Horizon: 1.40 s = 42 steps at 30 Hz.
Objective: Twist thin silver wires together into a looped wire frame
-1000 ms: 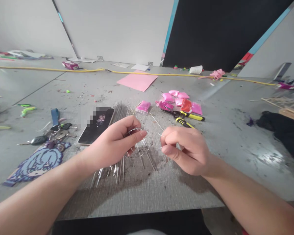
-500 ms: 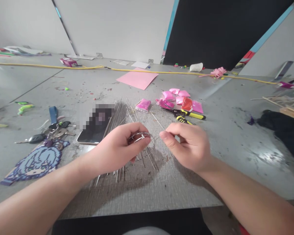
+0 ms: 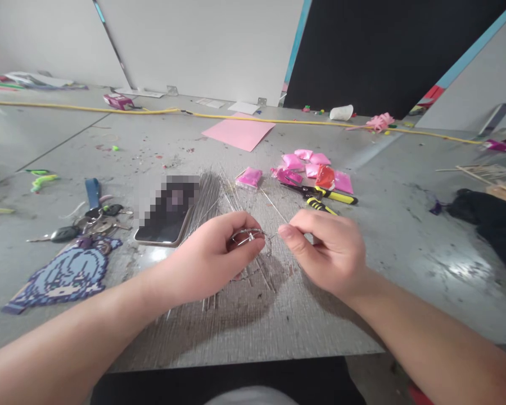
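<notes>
Grey, speckled table (image 3: 405, 236) strewn with craft bits.
Loose metal wires (image 3: 206, 191) lie beside a phone (image 3: 164, 225); yellow-and-black pliers (image 3: 341, 196) sit near pink packets (image 3: 293, 162), and keys (image 3: 101, 225) near a pink sheet's (image 3: 240, 133) left.

Left hand (image 3: 223, 253) pinching wire ring (image 3: 248, 232), pliers (image 3: 320, 197), pink packets (image 3: 295, 163)

- Wires (image 3: 204, 194) on the desk (image 3: 244, 337), just right of the phone (image 3: 166, 225)
- Keys (image 3: 103, 226) left of the phone
- Pliers (image 3: 337, 196) before the packets (image 3: 293, 162)
- Paper sheet (image 3: 240, 135) behind the packets, under a cord (image 3: 143, 111)
- Cup (image 3: 341, 113) behind the cord, right
- Cloth (image 3: 489, 225) far right
</notes>
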Each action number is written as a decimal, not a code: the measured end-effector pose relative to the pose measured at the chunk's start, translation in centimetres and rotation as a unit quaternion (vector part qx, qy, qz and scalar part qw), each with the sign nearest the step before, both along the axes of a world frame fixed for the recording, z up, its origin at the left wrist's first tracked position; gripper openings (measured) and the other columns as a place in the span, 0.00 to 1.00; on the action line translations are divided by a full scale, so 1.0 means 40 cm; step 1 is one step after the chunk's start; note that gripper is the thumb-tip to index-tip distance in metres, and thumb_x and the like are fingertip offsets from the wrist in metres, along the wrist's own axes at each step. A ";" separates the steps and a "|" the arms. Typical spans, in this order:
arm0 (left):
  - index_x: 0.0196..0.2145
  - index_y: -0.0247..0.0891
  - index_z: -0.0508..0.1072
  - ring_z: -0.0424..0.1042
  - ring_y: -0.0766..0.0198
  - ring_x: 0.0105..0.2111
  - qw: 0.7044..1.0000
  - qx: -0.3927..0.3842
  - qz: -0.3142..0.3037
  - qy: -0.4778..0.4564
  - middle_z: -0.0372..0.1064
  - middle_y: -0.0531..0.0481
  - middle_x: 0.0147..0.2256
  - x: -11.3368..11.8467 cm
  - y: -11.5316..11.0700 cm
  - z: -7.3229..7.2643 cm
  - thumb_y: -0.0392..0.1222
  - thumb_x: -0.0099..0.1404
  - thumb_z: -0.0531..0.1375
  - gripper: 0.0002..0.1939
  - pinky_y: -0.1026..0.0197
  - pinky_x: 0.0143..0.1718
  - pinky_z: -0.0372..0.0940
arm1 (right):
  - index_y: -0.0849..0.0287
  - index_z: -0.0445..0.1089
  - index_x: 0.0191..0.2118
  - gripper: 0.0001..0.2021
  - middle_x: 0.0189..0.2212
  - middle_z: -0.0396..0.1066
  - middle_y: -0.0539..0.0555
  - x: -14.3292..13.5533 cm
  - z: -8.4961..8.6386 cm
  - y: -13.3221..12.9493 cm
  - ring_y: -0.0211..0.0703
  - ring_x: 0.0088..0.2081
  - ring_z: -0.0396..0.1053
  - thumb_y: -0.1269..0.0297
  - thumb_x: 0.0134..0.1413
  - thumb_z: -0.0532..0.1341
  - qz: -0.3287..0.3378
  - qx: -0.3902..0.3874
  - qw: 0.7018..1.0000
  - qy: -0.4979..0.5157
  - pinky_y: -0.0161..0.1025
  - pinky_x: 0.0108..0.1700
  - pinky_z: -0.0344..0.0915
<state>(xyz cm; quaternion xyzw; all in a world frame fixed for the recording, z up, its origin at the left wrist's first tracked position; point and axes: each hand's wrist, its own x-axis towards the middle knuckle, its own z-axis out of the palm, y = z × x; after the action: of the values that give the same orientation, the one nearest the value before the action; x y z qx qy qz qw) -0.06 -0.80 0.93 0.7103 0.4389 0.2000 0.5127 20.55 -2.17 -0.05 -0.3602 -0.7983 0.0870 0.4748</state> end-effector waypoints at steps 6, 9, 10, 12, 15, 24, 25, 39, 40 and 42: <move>0.38 0.44 0.67 0.69 0.69 0.21 1.000 0.011 -0.010 0.007 0.63 0.60 0.21 0.002 0.001 0.000 0.51 0.70 0.54 0.10 0.68 0.22 0.62 | 0.60 0.61 0.24 0.15 0.18 0.55 0.45 -0.008 -0.003 -0.004 0.31 0.22 0.51 0.70 0.62 0.60 -0.020 -0.008 1.000 0.004 0.34 0.25 0.50; 0.38 0.44 0.66 0.70 0.69 0.21 1.000 0.025 -0.009 0.011 0.62 0.60 0.21 0.002 0.002 -0.003 0.51 0.71 0.54 0.09 0.67 0.23 0.63 | 0.59 0.62 0.25 0.13 0.20 0.57 0.46 -0.006 -0.010 -0.004 0.32 0.23 0.53 0.71 0.62 0.61 -0.010 0.009 1.000 -0.013 0.34 0.26 0.52; 0.38 0.43 0.66 0.70 0.69 0.21 0.999 0.031 -0.007 0.013 0.62 0.60 0.22 0.002 0.001 -0.004 0.51 0.71 0.54 0.09 0.67 0.23 0.63 | 0.59 0.63 0.26 0.12 0.20 0.59 0.47 -0.004 -0.011 -0.003 0.33 0.23 0.54 0.71 0.62 0.61 -0.004 0.017 1.000 -0.023 0.34 0.26 0.53; 0.38 0.43 0.65 0.70 0.70 0.21 0.999 0.045 -0.005 0.018 0.61 0.60 0.22 0.002 0.001 -0.009 0.50 0.71 0.53 0.09 0.67 0.23 0.62 | 0.59 0.65 0.29 0.09 0.22 0.61 0.48 0.001 -0.013 -0.001 0.34 0.24 0.57 0.71 0.62 0.61 0.005 0.035 0.998 -0.057 0.35 0.27 0.55; 0.36 0.43 0.64 0.68 0.70 0.21 0.996 0.078 -0.009 0.029 0.60 0.60 0.22 0.002 0.001 -0.018 0.49 0.71 0.53 0.08 0.67 0.22 0.60 | 0.59 0.68 0.30 0.09 0.23 0.61 0.49 0.009 -0.012 0.003 0.36 0.25 0.56 0.69 0.63 0.60 0.013 0.062 0.986 -0.154 0.38 0.29 0.55; 0.36 0.42 0.65 0.67 0.70 0.21 0.998 0.055 -0.018 0.010 0.59 0.59 0.23 0.001 0.011 -0.020 0.47 0.70 0.55 0.08 0.68 0.22 0.63 | 0.62 0.71 0.34 0.09 0.24 0.59 0.48 0.014 -0.008 0.008 0.35 0.25 0.55 0.64 0.64 0.60 0.061 0.005 0.989 -0.135 0.37 0.27 0.54; 0.36 0.42 0.66 0.68 0.70 0.21 0.999 0.042 -0.012 0.003 0.59 0.59 0.22 0.000 0.012 -0.016 0.48 0.70 0.55 0.09 0.68 0.22 0.64 | 0.62 0.71 0.36 0.08 0.24 0.60 0.49 0.014 -0.008 0.008 0.34 0.25 0.57 0.63 0.64 0.60 0.079 -0.031 0.992 -0.091 0.36 0.28 0.55; 0.37 0.41 0.67 0.69 0.70 0.20 1.000 0.009 0.014 -0.021 0.62 0.59 0.21 -0.005 0.025 -0.001 0.50 0.70 0.57 0.10 0.68 0.21 0.61 | 0.59 0.72 0.34 0.05 0.28 0.67 0.49 0.022 -0.021 0.041 0.35 0.29 0.63 0.65 0.62 0.63 0.188 -0.152 0.966 0.092 0.35 0.30 0.60; 0.37 0.41 0.67 0.69 0.70 0.20 1.000 0.012 0.013 -0.021 0.61 0.59 0.21 -0.004 0.025 -0.002 0.50 0.70 0.56 0.10 0.68 0.21 0.61 | 0.59 0.71 0.33 0.05 0.28 0.67 0.49 0.021 -0.019 0.040 0.35 0.29 0.63 0.66 0.61 0.64 0.177 -0.142 0.971 0.079 0.35 0.30 0.60; 0.36 0.41 0.67 0.69 0.69 0.20 1.000 0.015 0.013 -0.019 0.60 0.59 0.21 -0.003 0.025 -0.004 0.50 0.70 0.56 0.10 0.68 0.21 0.61 | 0.59 0.70 0.31 0.07 0.27 0.65 0.49 0.018 -0.015 0.036 0.35 0.28 0.62 0.67 0.61 0.64 0.151 -0.116 0.981 0.046 0.36 0.31 0.60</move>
<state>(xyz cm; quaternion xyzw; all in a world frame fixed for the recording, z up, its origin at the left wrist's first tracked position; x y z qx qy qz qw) -0.18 0.18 0.77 0.7083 0.4352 0.2267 0.5074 21.25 -0.75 -0.66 -0.2835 -0.8056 0.2659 0.4471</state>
